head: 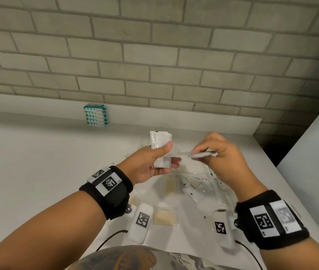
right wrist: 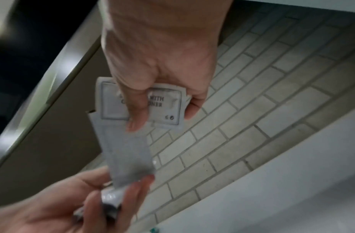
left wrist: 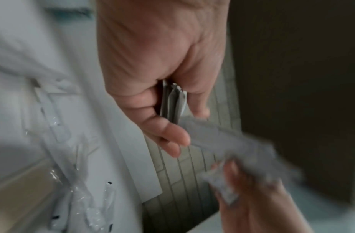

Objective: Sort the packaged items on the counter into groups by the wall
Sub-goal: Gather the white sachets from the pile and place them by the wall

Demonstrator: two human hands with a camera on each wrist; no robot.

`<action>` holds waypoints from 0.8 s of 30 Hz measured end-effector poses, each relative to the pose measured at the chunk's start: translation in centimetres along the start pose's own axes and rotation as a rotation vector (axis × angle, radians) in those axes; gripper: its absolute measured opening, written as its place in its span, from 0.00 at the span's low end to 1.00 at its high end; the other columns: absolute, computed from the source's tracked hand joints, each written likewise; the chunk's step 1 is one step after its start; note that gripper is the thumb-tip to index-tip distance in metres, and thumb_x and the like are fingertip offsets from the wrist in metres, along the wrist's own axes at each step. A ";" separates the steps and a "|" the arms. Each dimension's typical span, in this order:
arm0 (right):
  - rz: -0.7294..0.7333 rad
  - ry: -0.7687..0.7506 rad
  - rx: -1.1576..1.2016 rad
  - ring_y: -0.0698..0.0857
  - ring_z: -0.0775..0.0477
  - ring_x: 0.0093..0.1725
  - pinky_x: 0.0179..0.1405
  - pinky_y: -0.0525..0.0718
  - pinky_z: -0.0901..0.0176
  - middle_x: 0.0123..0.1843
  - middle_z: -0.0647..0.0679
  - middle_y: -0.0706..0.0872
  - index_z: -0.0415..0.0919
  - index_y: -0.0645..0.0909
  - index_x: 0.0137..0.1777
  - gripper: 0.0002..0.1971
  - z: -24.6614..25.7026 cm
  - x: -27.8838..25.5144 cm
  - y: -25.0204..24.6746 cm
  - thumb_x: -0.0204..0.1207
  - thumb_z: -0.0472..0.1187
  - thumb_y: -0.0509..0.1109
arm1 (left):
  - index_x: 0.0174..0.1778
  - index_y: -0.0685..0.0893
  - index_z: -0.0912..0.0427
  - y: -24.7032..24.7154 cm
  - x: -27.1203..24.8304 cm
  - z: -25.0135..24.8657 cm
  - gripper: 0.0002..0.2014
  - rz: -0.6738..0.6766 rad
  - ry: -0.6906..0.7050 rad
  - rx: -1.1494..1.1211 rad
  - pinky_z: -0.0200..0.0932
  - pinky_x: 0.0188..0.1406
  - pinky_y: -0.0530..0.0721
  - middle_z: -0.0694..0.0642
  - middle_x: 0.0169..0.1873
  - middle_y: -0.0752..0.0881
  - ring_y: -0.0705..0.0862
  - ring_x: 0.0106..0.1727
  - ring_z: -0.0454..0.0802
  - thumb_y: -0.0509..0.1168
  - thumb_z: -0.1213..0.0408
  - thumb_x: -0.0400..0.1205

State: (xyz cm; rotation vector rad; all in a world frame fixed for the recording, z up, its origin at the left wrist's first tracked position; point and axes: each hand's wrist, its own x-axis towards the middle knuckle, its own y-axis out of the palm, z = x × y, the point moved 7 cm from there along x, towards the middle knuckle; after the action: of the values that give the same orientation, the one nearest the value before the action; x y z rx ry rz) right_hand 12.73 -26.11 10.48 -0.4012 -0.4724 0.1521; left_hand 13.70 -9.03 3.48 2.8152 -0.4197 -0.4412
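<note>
In the head view my left hand [head: 171,155] grips a small stack of white sachets [head: 159,147] upright above the counter. My right hand [head: 207,151] pinches a couple more white sachets [head: 203,154] flat, just right of the left hand. The right wrist view shows my right hand [right wrist: 162,116] holding a printed sachet [right wrist: 168,102] and a grey one [right wrist: 128,154] whose far end reaches my left hand's fingers [right wrist: 132,189]. In the blurred left wrist view the stack [left wrist: 172,104] is edge-on in my left hand [left wrist: 182,123]. A stack of teal packs [head: 95,114] stands by the brick wall.
Clear-wrapped items [head: 199,182] lie crumpled on the white counter [head: 37,162] under my hands. Beige packets [head: 164,216] [head: 171,185] lie nearer to me. A low white ledge [head: 193,117] runs along the wall. The counter ends at a dark gap [head: 271,149] on the right.
</note>
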 end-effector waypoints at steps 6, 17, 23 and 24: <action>0.226 0.303 -0.031 0.83 0.62 0.32 0.38 0.79 0.66 0.33 0.60 0.88 0.54 0.88 0.43 0.14 -3.9 -2.2 2.1 0.72 0.30 0.76 | 0.55 0.79 0.59 -2.4 0.9 -1.7 0.13 -0.188 0.183 -0.041 0.39 0.36 0.86 0.54 0.43 0.88 0.90 0.39 0.44 0.70 0.74 0.78; 0.017 0.314 0.141 0.89 0.51 0.53 0.48 0.85 0.58 0.53 0.53 0.90 0.51 0.80 0.58 0.07 -3.1 -1.4 2.4 0.82 0.43 0.68 | 0.66 0.75 0.60 -1.9 0.7 -2.6 0.20 -0.324 0.397 0.038 0.40 0.36 0.86 0.59 0.55 0.84 0.87 0.51 0.54 0.70 0.72 0.79; -0.139 0.359 0.259 0.92 0.45 0.49 0.46 0.91 0.45 0.55 0.51 0.89 0.53 0.76 0.62 0.10 -4.6 -2.2 4.9 0.83 0.45 0.66 | 0.71 0.70 0.62 -2.0 1.2 -2.9 0.21 -0.298 0.364 -0.212 0.40 0.41 0.89 0.62 0.63 0.79 0.86 0.56 0.54 0.64 0.75 0.83; -0.153 0.370 0.306 0.92 0.44 0.47 0.43 0.91 0.46 0.55 0.50 0.89 0.51 0.76 0.63 0.10 -4.7 -2.0 5.2 0.83 0.43 0.66 | 0.69 0.71 0.62 -1.6 1.2 -2.5 0.19 -0.259 0.338 -0.239 0.41 0.43 0.90 0.62 0.60 0.81 0.87 0.54 0.55 0.63 0.75 0.83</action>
State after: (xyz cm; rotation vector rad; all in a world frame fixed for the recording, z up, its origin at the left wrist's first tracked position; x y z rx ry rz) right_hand 12.86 -23.40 3.69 -0.0863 -0.1099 -0.0008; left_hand 16.06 -7.37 5.02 2.6442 0.0654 -0.0522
